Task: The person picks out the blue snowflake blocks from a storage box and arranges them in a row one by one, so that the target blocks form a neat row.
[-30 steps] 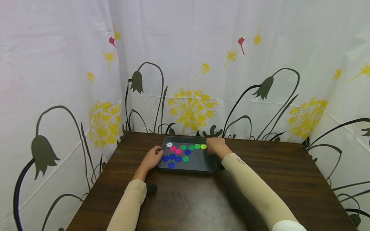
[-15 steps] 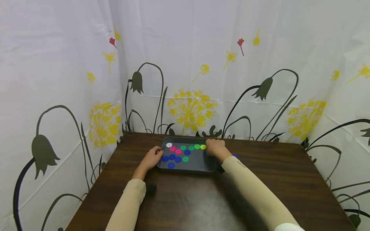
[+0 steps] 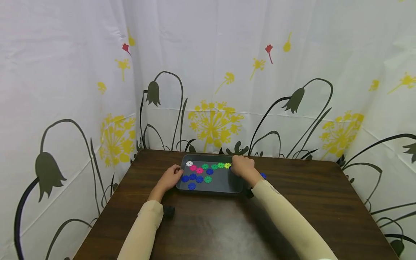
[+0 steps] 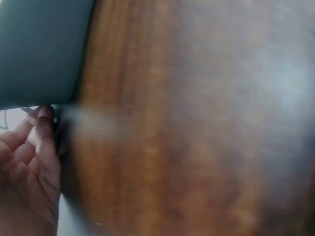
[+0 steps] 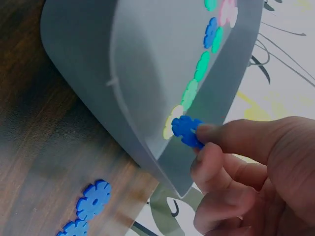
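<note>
A grey tray (image 3: 224,186) lies on the table with several flower-shaped notched plastic discs in it. My right hand (image 3: 244,169) is over its far right corner. In the right wrist view, that hand pinches a blue disc (image 5: 187,131) between thumb and index finger, beside a yellow disc (image 5: 172,122) that it partly covers. Green discs (image 3: 221,165), pink discs (image 3: 199,170), a white disc (image 3: 189,163) and more blue discs (image 3: 193,177) lie flat in the tray. My left hand (image 3: 169,178) holds the tray's left rim with bent fingers, its fingertips partly hidden.
On the brown wooden table (image 3: 208,224), loose blue discs (image 5: 93,199) lie right of the tray, partly behind my right forearm. A dark object (image 3: 169,212) is beside my left wrist. A flower-print curtain (image 3: 208,72) hangs behind the table's far edge.
My right hand has stayed near the tray's far right corner, shifting only slightly; a blue disc now shows at its fingertips. My left hand keeps its place at the rim. The head view drifts slightly.
</note>
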A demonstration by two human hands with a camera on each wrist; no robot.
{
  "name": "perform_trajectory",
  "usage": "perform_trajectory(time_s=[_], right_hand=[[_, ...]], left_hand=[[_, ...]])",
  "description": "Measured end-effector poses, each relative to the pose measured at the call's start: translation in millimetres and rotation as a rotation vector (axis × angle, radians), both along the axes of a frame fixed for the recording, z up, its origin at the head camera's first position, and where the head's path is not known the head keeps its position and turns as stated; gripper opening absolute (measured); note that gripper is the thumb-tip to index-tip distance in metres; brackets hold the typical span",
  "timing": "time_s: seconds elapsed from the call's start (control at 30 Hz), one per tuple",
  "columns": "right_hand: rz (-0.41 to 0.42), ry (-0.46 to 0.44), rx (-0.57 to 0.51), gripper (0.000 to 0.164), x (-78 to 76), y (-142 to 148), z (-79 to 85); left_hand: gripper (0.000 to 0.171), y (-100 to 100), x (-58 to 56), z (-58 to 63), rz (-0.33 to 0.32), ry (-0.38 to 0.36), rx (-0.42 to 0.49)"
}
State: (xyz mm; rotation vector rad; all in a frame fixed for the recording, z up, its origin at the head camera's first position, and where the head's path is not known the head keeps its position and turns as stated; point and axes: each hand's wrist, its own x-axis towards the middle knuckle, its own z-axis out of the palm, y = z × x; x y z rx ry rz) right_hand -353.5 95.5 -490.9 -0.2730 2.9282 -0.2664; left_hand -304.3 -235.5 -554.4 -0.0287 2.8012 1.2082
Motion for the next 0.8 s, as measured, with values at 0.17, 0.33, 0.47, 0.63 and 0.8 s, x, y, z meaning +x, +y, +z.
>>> perform_trajectory(time_s=[0.17,0.33,0.47,0.63,0.8], right_hand=[[0.015,0.002,-0.05,0.044,4.9,6,5.0],[0.044,0.032,-0.078,0.041,9.0,16,9.2],[0.036,0.075,-0.186,0.022,15.6,32,11.7],[0.001,0.078,-0.33,0.024,20.0,58,14.6],[0.033,0.074,-0.537,0.027,17.4,87,13.6]], left_hand=[[0.047,-1,1.0,4.0,-0.019,-0.027,0.004],[0.047,0,2.9,4.1,-0.014,-0.025,0.014],[0.048,1,3.6,1.9,-0.016,-0.023,0.02],[0.049,1,1.0,-0.8,-0.017,-0.018,0.022],[0.05,-1,-1.6,-0.3,-0.017,-0.014,0.023]])
